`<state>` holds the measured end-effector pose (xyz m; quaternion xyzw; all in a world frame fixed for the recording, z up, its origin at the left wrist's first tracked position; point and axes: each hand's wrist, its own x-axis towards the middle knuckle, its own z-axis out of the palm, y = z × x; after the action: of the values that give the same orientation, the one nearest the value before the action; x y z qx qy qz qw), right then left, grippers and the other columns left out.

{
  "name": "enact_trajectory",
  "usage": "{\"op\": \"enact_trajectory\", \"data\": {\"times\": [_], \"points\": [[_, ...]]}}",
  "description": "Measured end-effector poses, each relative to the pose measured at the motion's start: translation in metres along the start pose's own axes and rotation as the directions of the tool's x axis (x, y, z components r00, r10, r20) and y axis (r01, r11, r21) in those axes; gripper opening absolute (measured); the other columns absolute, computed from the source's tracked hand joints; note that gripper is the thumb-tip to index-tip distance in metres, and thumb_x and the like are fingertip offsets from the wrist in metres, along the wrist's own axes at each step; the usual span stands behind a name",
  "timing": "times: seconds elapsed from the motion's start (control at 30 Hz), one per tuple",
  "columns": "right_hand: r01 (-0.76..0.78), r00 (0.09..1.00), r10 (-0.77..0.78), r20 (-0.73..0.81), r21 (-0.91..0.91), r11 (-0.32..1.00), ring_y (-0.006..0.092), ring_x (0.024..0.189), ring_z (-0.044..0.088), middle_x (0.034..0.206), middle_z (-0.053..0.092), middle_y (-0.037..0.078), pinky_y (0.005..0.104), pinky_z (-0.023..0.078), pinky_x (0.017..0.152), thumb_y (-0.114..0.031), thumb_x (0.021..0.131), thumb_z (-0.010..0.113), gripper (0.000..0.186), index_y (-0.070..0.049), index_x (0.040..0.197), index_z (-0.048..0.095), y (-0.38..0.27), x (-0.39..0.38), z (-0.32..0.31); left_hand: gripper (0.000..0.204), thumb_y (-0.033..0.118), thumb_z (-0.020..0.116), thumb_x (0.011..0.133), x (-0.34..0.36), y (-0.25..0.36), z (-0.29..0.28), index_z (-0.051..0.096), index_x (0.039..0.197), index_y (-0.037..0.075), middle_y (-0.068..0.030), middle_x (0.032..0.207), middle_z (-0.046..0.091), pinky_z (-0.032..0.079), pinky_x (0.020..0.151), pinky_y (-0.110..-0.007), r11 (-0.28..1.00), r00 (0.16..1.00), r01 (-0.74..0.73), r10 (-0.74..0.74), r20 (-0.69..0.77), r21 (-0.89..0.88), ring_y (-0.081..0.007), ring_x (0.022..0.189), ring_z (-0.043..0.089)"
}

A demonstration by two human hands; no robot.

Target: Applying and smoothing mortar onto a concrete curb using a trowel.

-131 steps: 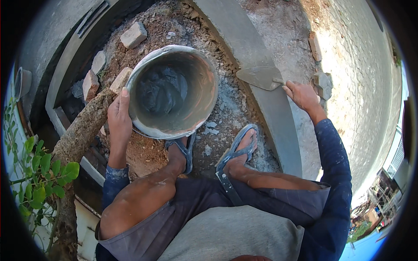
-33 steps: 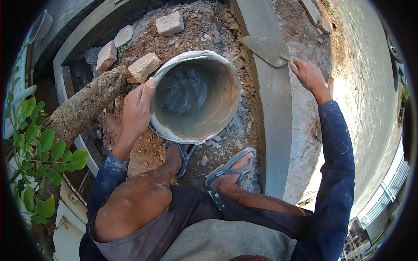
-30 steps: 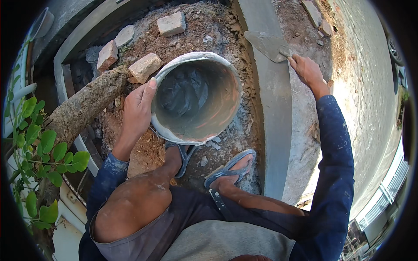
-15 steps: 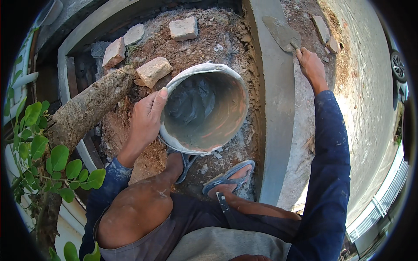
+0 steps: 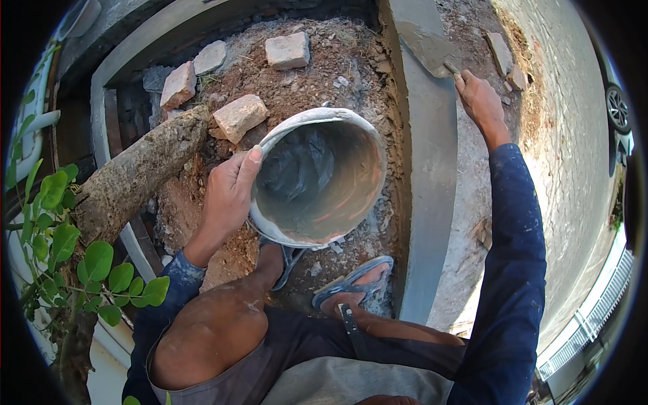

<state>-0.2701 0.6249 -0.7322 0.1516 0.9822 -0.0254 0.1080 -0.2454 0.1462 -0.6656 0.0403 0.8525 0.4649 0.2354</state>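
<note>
Our trowel (image 5: 426,48) moved farther along the ledge (image 5: 429,196), handle mostly hidden in our closed right hand (image 5: 481,104), our left hand (image 5: 228,189) clasping the bucket (image 5: 359,177) by its rim, fingertips unseen behind it

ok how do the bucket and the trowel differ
The bucket is round and deep, while the trowel has a thin, flat blade.
The left hand grips the bucket at its rim; the right hand holds the trowel at its handle end.
The bucket has wet grey mix inside, while the trowel's blade is over the grey ledge.
Both are smeared with grey.
</note>
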Motion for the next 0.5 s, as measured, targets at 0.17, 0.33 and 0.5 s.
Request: {"op": "enact_trajectory", "data": {"times": [0.17,0.33,0.5], "points": [[-0.007,1.000,0.008,0.020,-0.049,0.999,0.0469,0.095,0.063,0.096,0.067,0.027,0.0569,0.050,0.081,-0.042,0.101,0.041,0.040,-0.007,0.106,0.060,0.000,0.018,0.008,0.052,0.043,0.047,0.104,0.001,0.003,-0.001,0.057,0.081,-0.002,-0.0037,0.065,0.043,0.037,0.057,-0.033,1.000,1.000,0.023,-0.024,0.006,0.014,-0.0118,0.063,0.040],[-0.001,0.998,-0.003,-0.063,-0.049,0.999,0.0460,0.097,0.064,0.099,0.068,0.025,0.0567,0.050,0.083,-0.042,0.100,0.042,0.039,-0.009,0.107,0.061,0.017,0.038,0.012,0.047,0.040,0.045,0.106,0.001,0.000,-0.006,0.060,0.092,-0.003,-0.0011,0.074,0.050,0.040,0.062,-0.029,0.999,0.999,0.017,-0.019,0.042,0.049,-0.0090,0.069,0.045],[-0.018,1.000,0.017,-0.023,-0.059,0.998,0.0468,0.097,0.064,0.099,0.068,0.025,0.0557,0.050,0.083,-0.040,0.100,0.043,0.041,-0.004,0.102,0.062,-0.028,0.035,0.004,0.044,0.035,0.044,0.107,-0.001,0.001,-0.009,0.066,0.104,-0.003,0.0022,0.083,0.058,0.043,0.068,-0.025,0.990,0.989,0.112,-0.119,0.083,0.089,-0.0054,0.077,0.050]]}}
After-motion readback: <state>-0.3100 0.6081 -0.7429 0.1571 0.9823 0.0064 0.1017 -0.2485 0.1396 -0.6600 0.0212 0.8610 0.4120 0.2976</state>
